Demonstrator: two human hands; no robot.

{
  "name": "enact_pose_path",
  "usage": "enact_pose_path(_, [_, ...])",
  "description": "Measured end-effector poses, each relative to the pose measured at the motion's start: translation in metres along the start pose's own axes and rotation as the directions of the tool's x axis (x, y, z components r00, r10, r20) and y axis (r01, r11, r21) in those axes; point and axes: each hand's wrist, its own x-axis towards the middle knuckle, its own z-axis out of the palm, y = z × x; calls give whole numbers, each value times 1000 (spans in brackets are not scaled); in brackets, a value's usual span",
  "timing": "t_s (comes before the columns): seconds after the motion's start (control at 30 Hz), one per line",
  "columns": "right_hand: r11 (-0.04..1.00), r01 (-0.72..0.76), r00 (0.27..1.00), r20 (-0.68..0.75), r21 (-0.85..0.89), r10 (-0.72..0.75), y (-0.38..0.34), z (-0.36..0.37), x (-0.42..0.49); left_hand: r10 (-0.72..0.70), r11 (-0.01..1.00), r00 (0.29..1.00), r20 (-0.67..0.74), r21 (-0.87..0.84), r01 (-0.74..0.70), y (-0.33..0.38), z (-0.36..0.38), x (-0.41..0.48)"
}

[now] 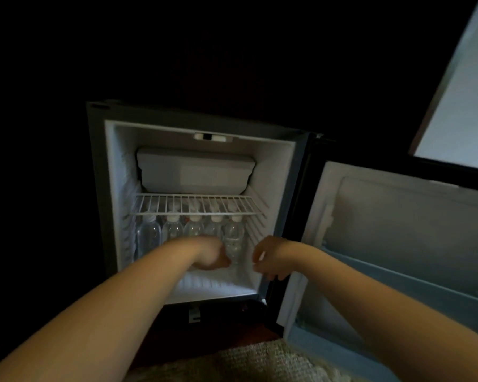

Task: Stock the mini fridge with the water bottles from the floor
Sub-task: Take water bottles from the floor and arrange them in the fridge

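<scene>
The mini fridge [111, 188] stands open in a dark room. Several clear water bottles with white caps stand in a row on its floor under the wire shelf [199, 208]; the rightmost bottle [233, 238] is the plainest. My left hand [209, 255] reaches into the lower compartment, its back towards me, right beside that bottle and in front of its neighbours. Its fingers are hidden, so I cannot tell whether it holds a bottle. My right hand [272, 257] hovers at the right edge of the opening, fingers loosely curled and holding nothing.
The fridge door [398, 230] swings open to the right, with a shelf rail low on its inside. A white freezer box [196, 172] fills the top of the cabinet. A woven rug [260, 362] lies on the floor at the bottom.
</scene>
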Motion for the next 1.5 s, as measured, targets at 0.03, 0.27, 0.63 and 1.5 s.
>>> enact_pose_path(0.03, [1000, 6, 1000, -8, -10, -6, 4, -3, -11, 19, 1000, 1000, 3, -12, -19, 9, -4, -8])
enact_pose_path(0.27, [999, 38, 993, -112, -8, -39, 44, -27, -92, 173, 984, 985, -13, 36, -172, 73, -23, -55])
enact_pose_path(0.63, [997, -44, 972, -226, 68, 59, 160, -26, -212, 386, 911, 915, 118, 104, -398, 221, 4, -97])
enact_pose_path(1.5, [763, -645, 764, 20, 36, 645, 390, 261, -379, 491, 866, 747, 448, -343, -364, 430, 349, -149])
